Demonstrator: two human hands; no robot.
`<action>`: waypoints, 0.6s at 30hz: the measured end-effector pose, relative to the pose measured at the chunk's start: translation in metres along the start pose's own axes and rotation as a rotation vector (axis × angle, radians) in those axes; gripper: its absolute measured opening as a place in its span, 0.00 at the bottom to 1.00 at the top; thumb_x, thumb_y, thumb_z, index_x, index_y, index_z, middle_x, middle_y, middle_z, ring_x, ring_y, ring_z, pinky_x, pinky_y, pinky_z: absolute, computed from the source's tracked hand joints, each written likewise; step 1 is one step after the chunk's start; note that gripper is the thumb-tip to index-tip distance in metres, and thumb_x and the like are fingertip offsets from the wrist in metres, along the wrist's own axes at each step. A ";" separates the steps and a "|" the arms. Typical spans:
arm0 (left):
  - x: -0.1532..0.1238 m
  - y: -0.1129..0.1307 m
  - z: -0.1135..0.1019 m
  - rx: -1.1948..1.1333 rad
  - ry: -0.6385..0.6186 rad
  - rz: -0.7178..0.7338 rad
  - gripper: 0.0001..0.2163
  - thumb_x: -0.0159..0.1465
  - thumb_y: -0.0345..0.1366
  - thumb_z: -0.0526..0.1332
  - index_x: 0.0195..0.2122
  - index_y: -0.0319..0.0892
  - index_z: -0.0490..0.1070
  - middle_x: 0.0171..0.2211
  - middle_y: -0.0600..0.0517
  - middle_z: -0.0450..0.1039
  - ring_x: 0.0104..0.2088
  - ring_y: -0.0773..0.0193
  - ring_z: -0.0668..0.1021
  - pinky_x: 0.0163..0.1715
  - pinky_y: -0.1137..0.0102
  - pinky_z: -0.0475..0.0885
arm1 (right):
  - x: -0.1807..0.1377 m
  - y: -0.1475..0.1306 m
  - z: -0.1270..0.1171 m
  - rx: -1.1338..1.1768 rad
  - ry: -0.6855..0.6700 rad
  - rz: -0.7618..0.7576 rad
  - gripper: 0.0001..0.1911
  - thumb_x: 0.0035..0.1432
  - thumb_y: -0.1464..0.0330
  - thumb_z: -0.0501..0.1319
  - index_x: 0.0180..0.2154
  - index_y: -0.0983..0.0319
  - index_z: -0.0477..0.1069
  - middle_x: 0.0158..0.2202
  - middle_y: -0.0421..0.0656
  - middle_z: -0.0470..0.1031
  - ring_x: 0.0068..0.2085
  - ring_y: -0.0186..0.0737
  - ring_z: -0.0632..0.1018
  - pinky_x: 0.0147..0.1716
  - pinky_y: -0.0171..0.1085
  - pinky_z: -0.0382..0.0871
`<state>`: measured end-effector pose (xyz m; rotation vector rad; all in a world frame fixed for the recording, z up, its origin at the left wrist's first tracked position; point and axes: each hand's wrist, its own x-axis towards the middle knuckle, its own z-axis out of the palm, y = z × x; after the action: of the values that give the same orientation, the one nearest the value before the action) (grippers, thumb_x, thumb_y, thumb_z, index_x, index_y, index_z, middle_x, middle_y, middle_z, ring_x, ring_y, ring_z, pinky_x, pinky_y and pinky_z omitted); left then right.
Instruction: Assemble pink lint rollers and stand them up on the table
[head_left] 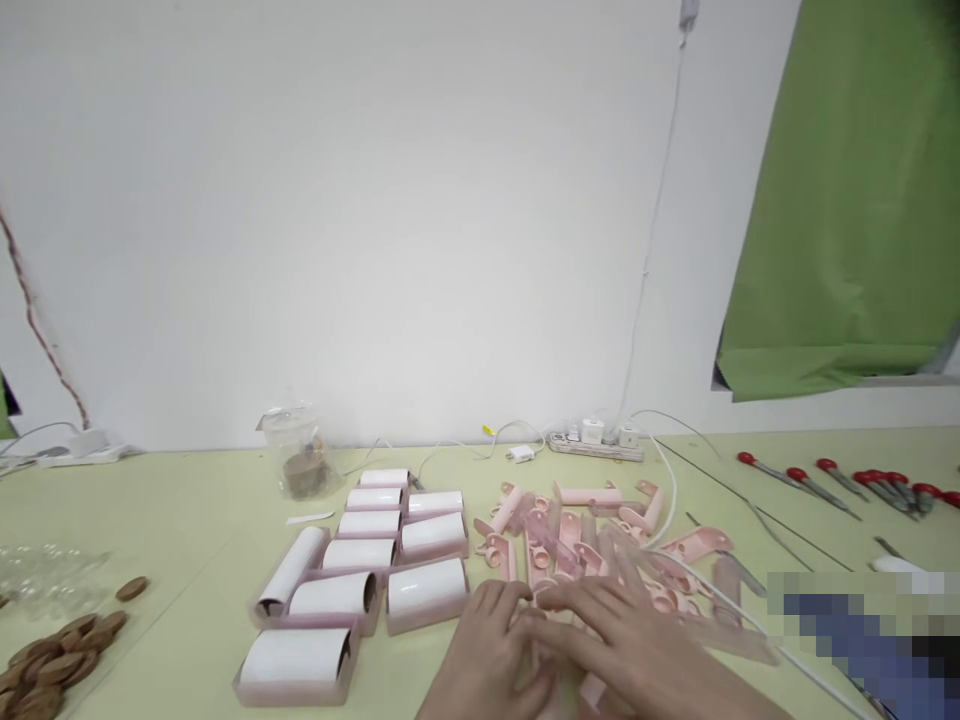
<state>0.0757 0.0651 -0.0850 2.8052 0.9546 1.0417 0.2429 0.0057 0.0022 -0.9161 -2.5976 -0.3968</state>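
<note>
My left hand (491,650) and my right hand (626,640) meet at the bottom middle of the head view, fingers bent and close together. Whatever they grip is mostly covered by the fingers; only a bit of pink plastic (592,692) shows beneath them. Just beyond lies a heap of pink plastic parts (551,540), some solid with rounded, holed ends and others translucent. To the left of my hands, white rolls (427,588) rest in translucent pink trays (296,693), set out in rough rows.
Brown oval pieces (52,660) and clear plastic bubbles (49,580) lie left. A bag-covered cup (300,455) and a power strip (596,447) stand near the wall. Red-ended tools (825,490) lie right. A white cable (720,605) crosses the pink parts.
</note>
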 end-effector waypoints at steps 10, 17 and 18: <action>-0.003 -0.017 0.013 0.055 -0.090 -0.052 0.14 0.58 0.35 0.56 0.46 0.45 0.62 0.43 0.50 0.67 0.41 0.61 0.69 0.40 0.68 0.66 | -0.059 0.038 0.063 0.229 -0.257 0.296 0.29 0.58 0.63 0.55 0.59 0.52 0.48 0.57 0.43 0.54 0.55 0.48 0.58 0.53 0.49 0.54; 0.009 -0.016 -0.054 0.203 -0.002 -0.176 0.11 0.62 0.32 0.49 0.45 0.45 0.63 0.44 0.50 0.67 0.43 0.60 0.67 0.42 0.65 0.63 | -0.040 0.046 0.034 0.383 -0.109 0.399 0.18 0.63 0.60 0.49 0.54 0.52 0.58 0.55 0.44 0.55 0.54 0.46 0.59 0.49 0.46 0.59; 0.006 -0.022 -0.062 0.244 -0.004 -0.211 0.10 0.62 0.33 0.49 0.43 0.45 0.64 0.43 0.50 0.67 0.43 0.60 0.68 0.41 0.65 0.63 | -0.035 0.043 0.033 0.396 -0.062 0.365 0.16 0.64 0.63 0.47 0.51 0.54 0.61 0.53 0.45 0.58 0.52 0.44 0.62 0.46 0.42 0.61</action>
<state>0.0311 0.0736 -0.0377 2.8021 1.4305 0.9515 0.2889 0.0313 -0.0358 -1.2285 -2.3621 0.2377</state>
